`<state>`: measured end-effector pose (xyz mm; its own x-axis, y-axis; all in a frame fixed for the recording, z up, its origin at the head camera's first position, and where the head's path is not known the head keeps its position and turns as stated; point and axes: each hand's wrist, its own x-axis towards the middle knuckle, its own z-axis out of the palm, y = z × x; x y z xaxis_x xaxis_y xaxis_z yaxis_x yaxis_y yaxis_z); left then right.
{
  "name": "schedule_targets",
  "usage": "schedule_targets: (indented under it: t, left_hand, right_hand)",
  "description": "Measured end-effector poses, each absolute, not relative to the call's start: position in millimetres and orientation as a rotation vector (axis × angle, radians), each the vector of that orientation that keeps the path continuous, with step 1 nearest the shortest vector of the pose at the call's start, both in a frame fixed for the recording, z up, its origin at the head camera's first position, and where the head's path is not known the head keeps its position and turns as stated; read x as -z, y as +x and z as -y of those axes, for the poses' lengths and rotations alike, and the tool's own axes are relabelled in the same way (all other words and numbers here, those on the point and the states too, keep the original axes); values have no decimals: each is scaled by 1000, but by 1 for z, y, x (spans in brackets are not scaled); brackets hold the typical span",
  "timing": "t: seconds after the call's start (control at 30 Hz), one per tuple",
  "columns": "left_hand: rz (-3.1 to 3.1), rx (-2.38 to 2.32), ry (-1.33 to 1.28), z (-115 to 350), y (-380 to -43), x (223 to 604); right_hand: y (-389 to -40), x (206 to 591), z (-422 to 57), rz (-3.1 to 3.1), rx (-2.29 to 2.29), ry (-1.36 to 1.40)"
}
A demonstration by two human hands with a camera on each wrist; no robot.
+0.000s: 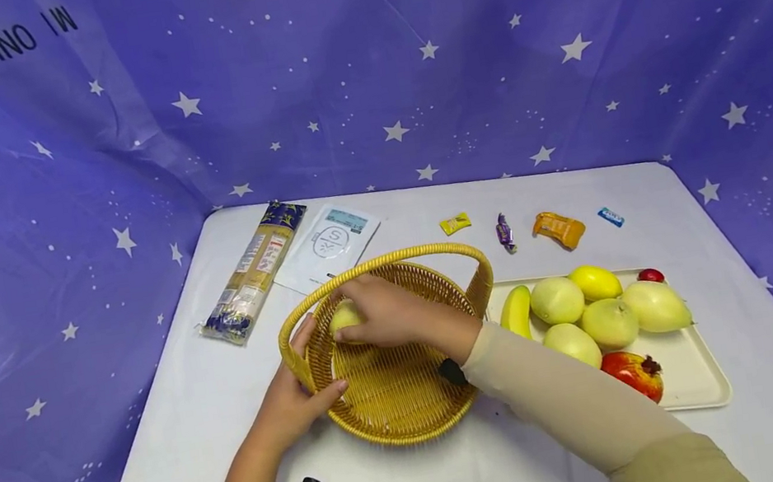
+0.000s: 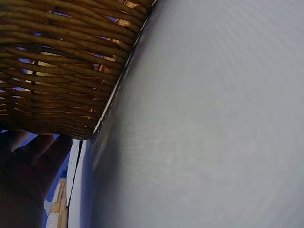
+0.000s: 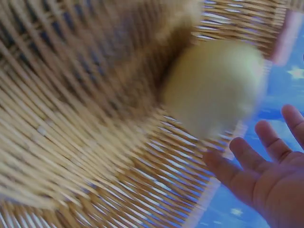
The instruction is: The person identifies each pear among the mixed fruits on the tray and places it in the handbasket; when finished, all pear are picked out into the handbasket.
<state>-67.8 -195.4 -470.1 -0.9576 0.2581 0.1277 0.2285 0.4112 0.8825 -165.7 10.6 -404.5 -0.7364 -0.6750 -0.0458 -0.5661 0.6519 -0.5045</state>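
A wicker basket (image 1: 411,404) with a tall arched handle stands on the table, tilted slightly. My left hand (image 1: 298,400) grips its left side, thumb over the rim and fingers outside; in the left wrist view, its fingers (image 2: 50,154) lie against the weave. Inside the basket's far left part is a round, pale yellow-green fruit (image 1: 343,317). My right hand (image 1: 385,312) reaches in over it. In the right wrist view, a hand's fingers (image 3: 242,152) are extended and spread, apart from the blurred fruit (image 3: 213,90).
Right of the basket, a cream tray (image 1: 699,377) bears a banana (image 1: 515,312), a pomegranate (image 1: 632,375), a lemon (image 1: 593,282) and several pale round fruits. Behind lie small wrapped sweets (image 1: 559,229), a white packet (image 1: 330,241) and a long noodle-like packet (image 1: 256,273).
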Motion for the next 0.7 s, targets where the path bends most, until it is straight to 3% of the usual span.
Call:
schedule_targets:
  t: [0.2,0.43,0.57,0.7]
  left_hand:
    - [-2640,-1602,464,202,-74,487]
    - [-2664,-1602,457,203,-73,490]
    - [-2675,-1589,455,203,-73,490]
    - [-2680,-1601,474,199,-70,478]
  right_hand:
    - [-128,347,-53,-2637,802,-1216]
    - [-80,295,-147,-2484,1144,-1492]
    - [-81,301,-212,-2647,1342,-1398]
    - [-98,332,-277,-2838,1444,-1005]
